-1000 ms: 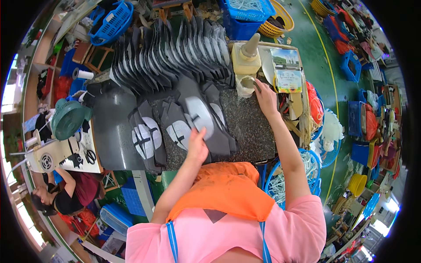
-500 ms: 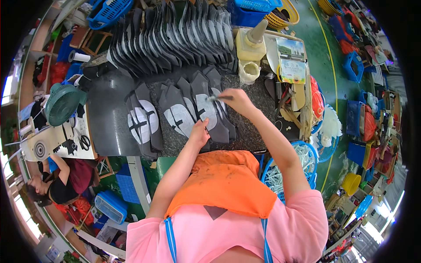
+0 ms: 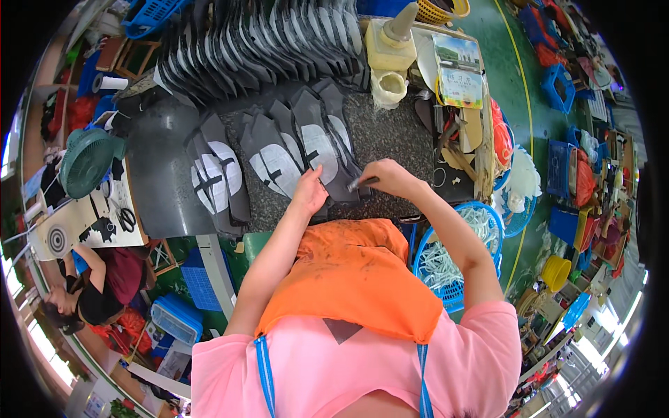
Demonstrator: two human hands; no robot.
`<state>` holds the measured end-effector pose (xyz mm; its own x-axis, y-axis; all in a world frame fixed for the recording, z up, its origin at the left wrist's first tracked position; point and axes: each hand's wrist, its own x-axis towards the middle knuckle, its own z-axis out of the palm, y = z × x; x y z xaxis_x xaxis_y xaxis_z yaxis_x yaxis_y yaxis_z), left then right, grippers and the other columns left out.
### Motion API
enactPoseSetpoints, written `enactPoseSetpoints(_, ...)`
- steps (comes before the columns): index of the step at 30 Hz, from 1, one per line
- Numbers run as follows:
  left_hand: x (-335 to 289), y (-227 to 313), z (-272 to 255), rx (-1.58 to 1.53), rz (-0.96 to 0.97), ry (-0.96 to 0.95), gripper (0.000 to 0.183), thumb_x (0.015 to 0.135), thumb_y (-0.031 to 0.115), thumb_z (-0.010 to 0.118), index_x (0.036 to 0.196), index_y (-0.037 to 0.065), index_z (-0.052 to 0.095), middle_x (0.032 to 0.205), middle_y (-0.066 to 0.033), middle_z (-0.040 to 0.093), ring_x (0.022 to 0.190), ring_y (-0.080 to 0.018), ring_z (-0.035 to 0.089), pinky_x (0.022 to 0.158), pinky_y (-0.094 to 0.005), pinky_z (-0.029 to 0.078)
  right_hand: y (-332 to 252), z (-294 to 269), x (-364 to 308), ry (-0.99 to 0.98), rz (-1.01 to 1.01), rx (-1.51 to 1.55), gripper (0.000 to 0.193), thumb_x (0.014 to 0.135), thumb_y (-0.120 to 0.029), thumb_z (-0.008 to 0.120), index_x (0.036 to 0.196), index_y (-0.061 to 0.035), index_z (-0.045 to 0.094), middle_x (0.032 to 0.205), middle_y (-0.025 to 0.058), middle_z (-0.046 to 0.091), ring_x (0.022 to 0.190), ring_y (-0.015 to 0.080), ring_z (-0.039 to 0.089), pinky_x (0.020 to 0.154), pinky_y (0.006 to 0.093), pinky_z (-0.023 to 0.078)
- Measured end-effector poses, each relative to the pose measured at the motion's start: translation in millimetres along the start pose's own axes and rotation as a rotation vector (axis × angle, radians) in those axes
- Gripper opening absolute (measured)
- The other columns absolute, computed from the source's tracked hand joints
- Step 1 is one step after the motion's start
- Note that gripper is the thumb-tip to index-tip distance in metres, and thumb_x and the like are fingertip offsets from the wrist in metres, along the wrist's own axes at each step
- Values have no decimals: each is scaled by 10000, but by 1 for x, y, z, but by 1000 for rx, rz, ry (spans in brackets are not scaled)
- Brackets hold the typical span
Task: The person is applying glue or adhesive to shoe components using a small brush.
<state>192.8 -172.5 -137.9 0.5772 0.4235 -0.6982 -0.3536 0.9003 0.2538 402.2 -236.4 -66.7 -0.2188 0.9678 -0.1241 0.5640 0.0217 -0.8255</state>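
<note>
Several dark grey cut pieces with white oval patches and black strips lie overlapped in groups on the speckled worktop (image 3: 390, 146). My left hand (image 3: 310, 189) is closed at the edge of one dark grey piece (image 3: 306, 111), its fingertips by the black strip. In my right hand (image 3: 392, 177) is a small brush (image 3: 362, 184), its bristles at the lower right end of that piece. To the left lies another group of grey pieces (image 3: 217, 167). Part of the held piece is hidden behind my left fingers.
A long row of similar pieces (image 3: 258, 49) stands along the back. A cream container with a cone top (image 3: 390, 45) and an open pot (image 3: 389, 89) are at back right, beside a booklet (image 3: 458, 70). A blue basket of white strips (image 3: 456, 251) stands by my right arm. A person (image 3: 104, 292) sits at left.
My right hand has brought the brush down from the white patch to the piece's lower end. My left hand stays at the piece's edge. The whole view has shifted slightly.
</note>
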Motion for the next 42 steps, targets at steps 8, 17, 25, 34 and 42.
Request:
enactPoseSetpoints(8,-6,5,11,9,-163,133,233,900,194,399,1078,55,459,1100,-89,547,1033,-254,510,903,-414,369,-15,6,92,269,-112,-145,178,727,-122,562,876,-56,635,841,131,612,777,316,580,693,392,463)
enactPoseSetpoints(17,-59,84,42,123,263,-102,336,868,60,451,1200,74,398,1116,-54,530,1036,-158,508,887,-299,398,-29,-76,95,478,687,-520,219,779,-210,507,933,-85,600,859,154,606,832,336,574,705,430,445)
enactPoseSetpoints(25,-42,299,-10,235,1088,103,387,720,-63,452,1096,26,458,1001,-49,534,930,-138,524,848,-262,413,57,-109,75,613,506,-431,195,761,-150,582,914,-38,626,839,173,612,809,351,570,703,379,442)
enactPoseSetpoints(34,64,449,-153,301,933,471,225,817,199,446,957,84,579,866,-2,569,785,-124,533,686,-258,428,44,-109,72,661,575,-263,172,755,-128,585,895,-35,620,809,161,623,758,325,597,674,357,459)
enactPoseSetpoints(42,30,309,-37,600,1468,752,340,894,256,470,1122,6,496,1091,-121,531,947,-167,520,851,-271,398,53,-96,42,743,422,-355,217,758,-89,579,968,-43,604,946,152,607,900,314,568,775,359,445)
